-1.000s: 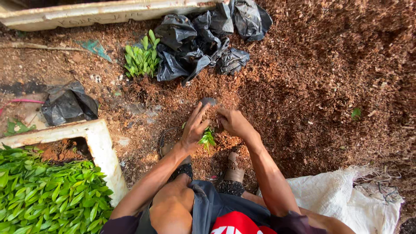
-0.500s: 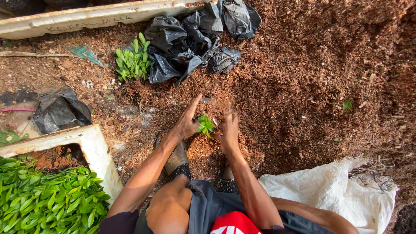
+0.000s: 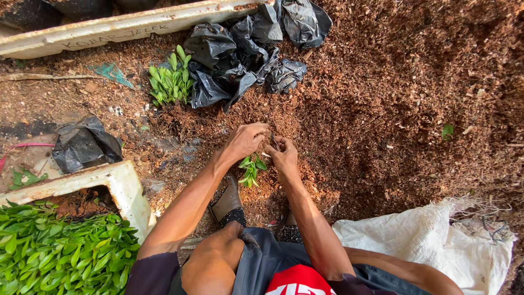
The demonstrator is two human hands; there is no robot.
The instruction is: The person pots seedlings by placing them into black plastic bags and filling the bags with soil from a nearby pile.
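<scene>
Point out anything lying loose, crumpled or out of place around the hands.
Crumpled black plastic bags lie heaped beyond the hands, another bag alone at left. A lone seedling sits apart in the soil at right. Both hands are around a small seedling.

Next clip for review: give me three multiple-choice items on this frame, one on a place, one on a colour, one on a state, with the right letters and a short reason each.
1. Where is the white box of green seedlings?
A. lower left, on the person's left
B. top right
C. on the white sack

2. What colour are the crumpled plastic bags at the top?
A. blue
B. black
C. yellow

3. How do the hands stand at the small seedling?
A. both far from it
B. only one close to it
C. both close together at it, over the brown soil

Answers: 1 A, the box fills the lower left corner. 2 B, the bags are black. 3 C, the left hand and the right hand meet just above the seedling's leaves, over the soil.
</scene>
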